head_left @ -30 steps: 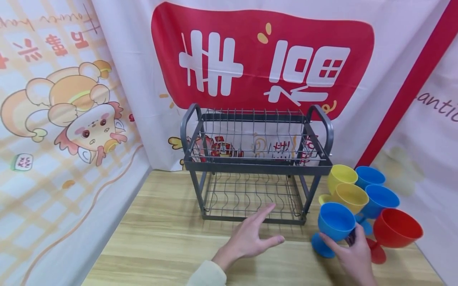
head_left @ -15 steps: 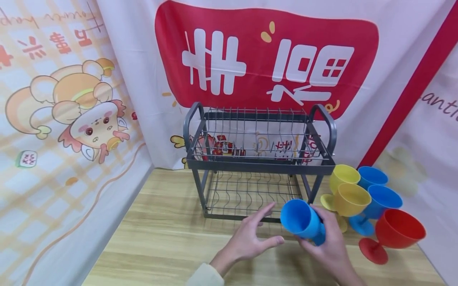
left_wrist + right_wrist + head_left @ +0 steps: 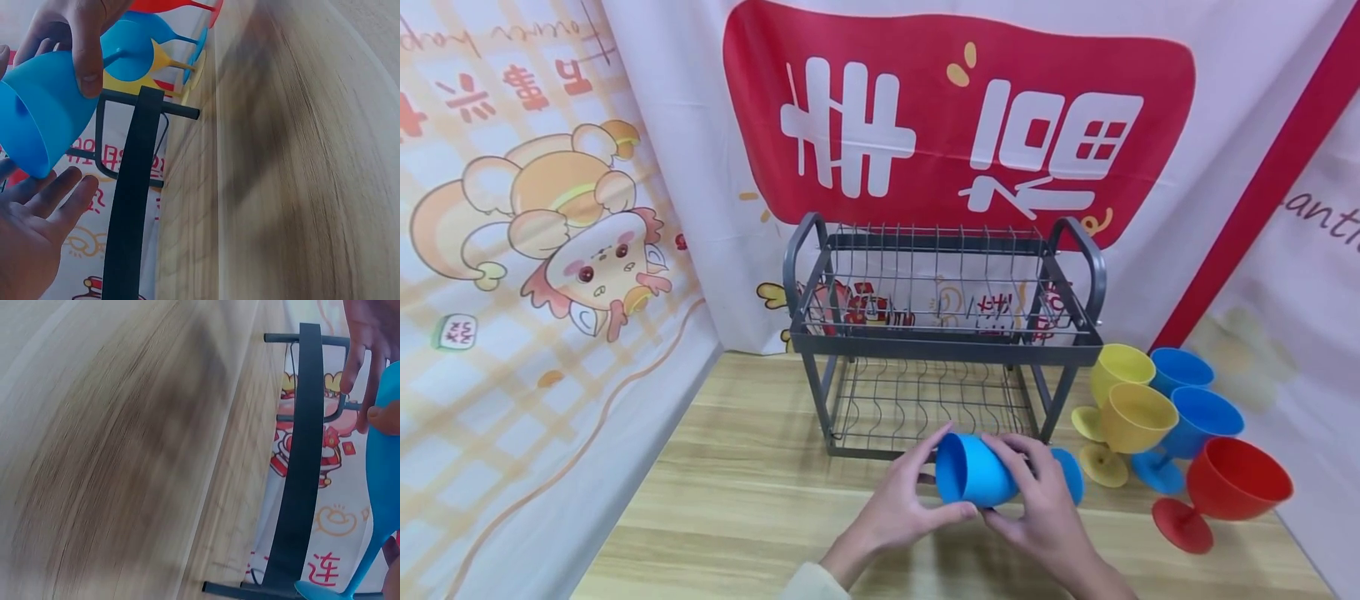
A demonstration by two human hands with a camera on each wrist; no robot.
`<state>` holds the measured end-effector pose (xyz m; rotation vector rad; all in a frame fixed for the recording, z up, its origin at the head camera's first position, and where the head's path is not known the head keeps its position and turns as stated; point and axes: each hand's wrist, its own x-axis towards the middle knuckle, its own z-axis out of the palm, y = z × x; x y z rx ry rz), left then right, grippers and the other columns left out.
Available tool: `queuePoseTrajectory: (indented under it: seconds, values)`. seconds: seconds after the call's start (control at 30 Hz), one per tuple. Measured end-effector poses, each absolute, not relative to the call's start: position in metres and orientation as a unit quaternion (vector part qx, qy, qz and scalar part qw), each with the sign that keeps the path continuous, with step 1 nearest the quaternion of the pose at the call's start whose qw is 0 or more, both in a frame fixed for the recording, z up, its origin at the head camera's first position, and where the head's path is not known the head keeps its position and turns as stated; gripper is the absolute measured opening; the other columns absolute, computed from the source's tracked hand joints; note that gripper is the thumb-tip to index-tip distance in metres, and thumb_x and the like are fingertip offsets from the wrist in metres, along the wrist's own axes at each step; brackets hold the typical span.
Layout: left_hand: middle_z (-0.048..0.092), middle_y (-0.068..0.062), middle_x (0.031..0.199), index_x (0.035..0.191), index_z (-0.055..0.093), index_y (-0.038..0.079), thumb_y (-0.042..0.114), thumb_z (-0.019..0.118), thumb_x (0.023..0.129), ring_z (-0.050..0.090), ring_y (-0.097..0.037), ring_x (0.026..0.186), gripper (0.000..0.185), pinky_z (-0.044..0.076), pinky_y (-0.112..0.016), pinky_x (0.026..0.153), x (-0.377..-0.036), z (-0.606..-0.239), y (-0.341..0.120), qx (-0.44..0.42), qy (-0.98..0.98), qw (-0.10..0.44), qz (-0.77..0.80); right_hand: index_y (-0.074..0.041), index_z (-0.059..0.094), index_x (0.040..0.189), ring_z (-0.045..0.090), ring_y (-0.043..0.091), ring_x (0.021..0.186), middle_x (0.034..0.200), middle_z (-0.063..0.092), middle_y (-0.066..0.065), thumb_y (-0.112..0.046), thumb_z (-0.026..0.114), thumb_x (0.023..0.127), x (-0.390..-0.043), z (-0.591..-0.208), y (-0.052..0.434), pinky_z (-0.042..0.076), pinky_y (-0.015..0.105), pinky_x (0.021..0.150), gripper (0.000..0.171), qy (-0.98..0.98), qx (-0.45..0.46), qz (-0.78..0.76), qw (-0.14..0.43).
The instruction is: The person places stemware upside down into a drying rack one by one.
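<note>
A blue plastic goblet (image 3: 985, 471) lies tipped on its side in the air, its mouth toward the left and its foot to the right. My right hand (image 3: 1037, 508) grips it around the bowl's lower part from the right. From the left, my left hand (image 3: 895, 504) spans the rim, thumb below and fingers above, the thumb touching the bowl. In the left wrist view, several left-hand fingers (image 3: 78, 197) stretch out straight beside the rim. The two-tier dark metal dish rack (image 3: 943, 348) stands just behind both hands.
At the right stand two yellow goblets (image 3: 1138, 417), two blue goblets (image 3: 1206, 421) and a red goblet (image 3: 1236, 479). Wooden tabletop (image 3: 730, 500) spreads in front of the rack. Printed cloth (image 3: 700, 167) hangs behind and at the sides.
My right hand has lifted the blue goblet from beside the others, carried it left and tipped it sideways. It has reached the left hand, whose fingers keep much the same spread.
</note>
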<state>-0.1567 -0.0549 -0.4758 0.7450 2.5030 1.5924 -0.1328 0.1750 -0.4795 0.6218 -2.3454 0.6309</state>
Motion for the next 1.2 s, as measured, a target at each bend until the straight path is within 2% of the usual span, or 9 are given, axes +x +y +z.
queuePoseTrajectory:
  seconds: [0.33,0.57,0.87,1.2]
  values:
    - [0.049,-0.002,0.161,0.16,0.036,0.046,0.042,0.085,0.089,0.058,-0.028,0.136,0.087,0.059,-0.03,0.099,-0.157,-0.485,-0.069,0.216,0.789,0.043,0.574,-0.025,0.058,0.151,0.057,0.036,0.126,0.14,0.059,0.016,-0.028,0.107,0.057,-0.139,-0.482,0.154,0.055,0.064,0.099,0.106,-0.901,0.256,0.185,0.297]
    - [0.053,-0.005,0.156,0.157,0.043,0.043,0.039,0.083,0.091,0.06,-0.029,0.131,0.077,0.06,-0.034,0.1,-0.162,-0.491,-0.084,0.173,0.777,0.058,0.602,-0.025,0.058,0.151,0.059,0.037,0.126,0.14,0.06,0.015,-0.026,0.106,0.058,-0.145,-0.486,0.138,0.053,0.065,0.104,0.104,-0.901,0.264,0.185,0.289]
    - [0.058,-0.01,0.149,0.156,0.047,0.033,0.031,0.082,0.092,0.06,-0.03,0.134,0.072,0.058,-0.028,0.101,-0.165,-0.496,-0.097,0.148,0.764,0.055,0.625,-0.032,0.053,0.155,0.058,0.033,0.127,0.143,0.057,0.012,-0.027,0.104,0.061,-0.153,-0.488,0.124,0.054,0.061,0.103,0.107,-0.905,0.267,0.184,0.276]
    - [0.059,-0.011,0.149,0.154,0.048,0.03,0.027,0.081,0.094,0.06,-0.03,0.135,0.069,0.057,-0.025,0.101,-0.168,-0.5,-0.101,0.144,0.757,0.053,0.636,-0.03,0.054,0.154,0.058,0.031,0.125,0.143,0.058,0.011,-0.027,0.103,0.062,-0.154,-0.487,0.12,0.054,0.055,0.102,0.105,-0.905,0.267,0.178,0.278]
